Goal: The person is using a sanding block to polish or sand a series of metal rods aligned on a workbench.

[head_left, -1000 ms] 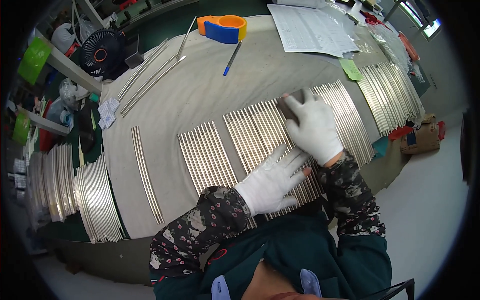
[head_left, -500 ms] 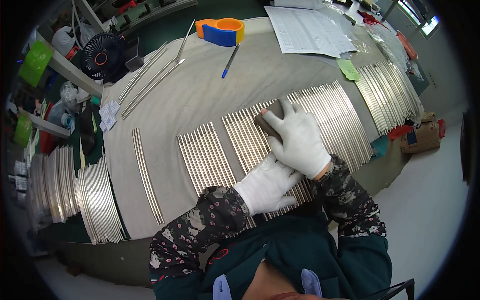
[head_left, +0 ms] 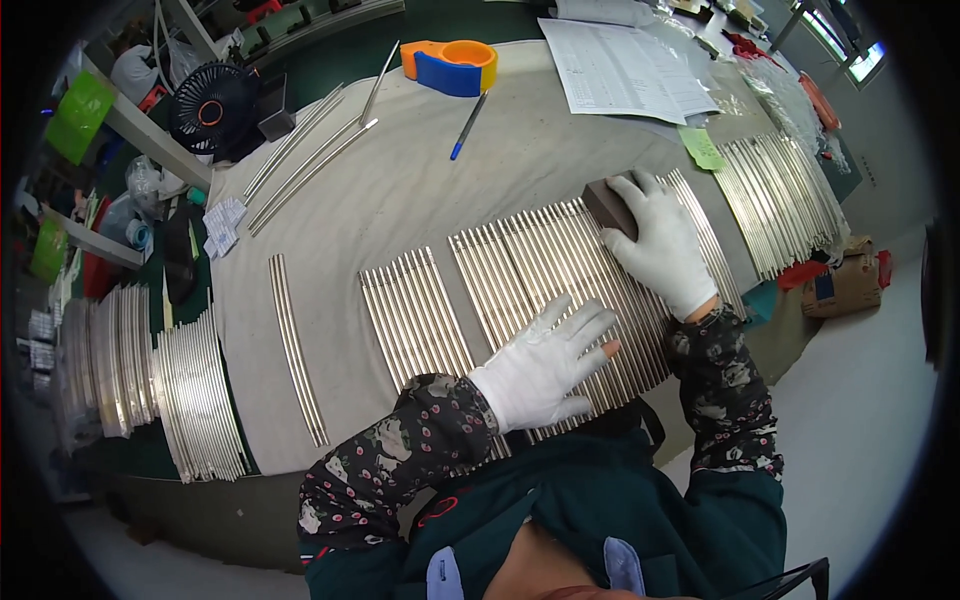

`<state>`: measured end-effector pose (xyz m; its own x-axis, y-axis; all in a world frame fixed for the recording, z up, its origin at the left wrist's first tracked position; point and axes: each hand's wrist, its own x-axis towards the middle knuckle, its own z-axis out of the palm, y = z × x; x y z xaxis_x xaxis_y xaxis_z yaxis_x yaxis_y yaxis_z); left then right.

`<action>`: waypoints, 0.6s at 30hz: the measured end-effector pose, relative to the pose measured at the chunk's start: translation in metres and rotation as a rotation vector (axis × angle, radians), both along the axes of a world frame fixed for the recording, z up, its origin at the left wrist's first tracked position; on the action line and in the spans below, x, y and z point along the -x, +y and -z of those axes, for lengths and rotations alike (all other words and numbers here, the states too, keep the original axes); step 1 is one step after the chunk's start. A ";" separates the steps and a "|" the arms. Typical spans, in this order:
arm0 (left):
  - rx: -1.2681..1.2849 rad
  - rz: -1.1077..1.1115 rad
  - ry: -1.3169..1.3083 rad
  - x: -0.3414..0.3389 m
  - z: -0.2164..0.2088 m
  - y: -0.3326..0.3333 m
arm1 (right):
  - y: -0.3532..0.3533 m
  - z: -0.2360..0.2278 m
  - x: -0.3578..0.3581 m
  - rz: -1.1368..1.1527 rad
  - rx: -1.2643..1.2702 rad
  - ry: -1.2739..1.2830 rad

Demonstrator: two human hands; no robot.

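In the head view, grips a dark block [head_left: 610, 207] in the white-gloved right hand [head_left: 655, 240], bending the fingers over its top and setting the thumb at its near edge. Has the block over the far ends of a wide row of silvery rods [head_left: 545, 265], right of the row's middle, seemingly in contact with them. Lays the left hand [head_left: 545, 367], also white-gloved but with one fingertip bare, palm down on the near part of the same row, with the fingers straight and a little apart. Wears dark flowered sleeves [head_left: 725, 390] on both forearms.

Shows, just left of the wide row, a smaller set of rods [head_left: 408, 310], partly covered at the near end by the left sleeve. Farther left, shows a few rods [head_left: 297, 350] lying close together on the grey cloth [head_left: 400, 190], then a thick bundle [head_left: 198, 400] at the table's left edge, beside plastic-wrapped rods [head_left: 120, 365]. On the right, shows another bundle [head_left: 775, 205], near a green note [head_left: 702, 148]. On the far side, from left to right, shows a black fan [head_left: 210, 110], loose rods [head_left: 310, 175] lying at a slant, an orange-and-blue tape dispenser [head_left: 447, 74], a pen [head_left: 468, 127] just nearer than that dispenser, and printed sheets [head_left: 620, 65].
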<state>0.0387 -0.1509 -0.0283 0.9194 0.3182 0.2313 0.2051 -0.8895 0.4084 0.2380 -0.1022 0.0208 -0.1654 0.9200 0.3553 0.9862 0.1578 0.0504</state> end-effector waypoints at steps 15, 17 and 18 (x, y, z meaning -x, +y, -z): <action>-0.021 -0.172 0.066 0.014 -0.012 0.018 | -0.007 -0.023 -0.033 -0.011 0.342 0.456; -0.035 -0.240 0.087 0.016 -0.008 0.021 | -0.005 -0.011 -0.037 -0.122 0.287 0.421; -0.019 -0.234 0.103 0.016 -0.009 0.021 | -0.003 -0.011 -0.036 -0.252 0.178 0.410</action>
<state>0.0228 -0.1300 -0.0193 0.8402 0.5216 0.1482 0.4460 -0.8202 0.3581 0.2739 -0.1050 0.0320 -0.2696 0.9218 0.2787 0.8497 0.3639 -0.3816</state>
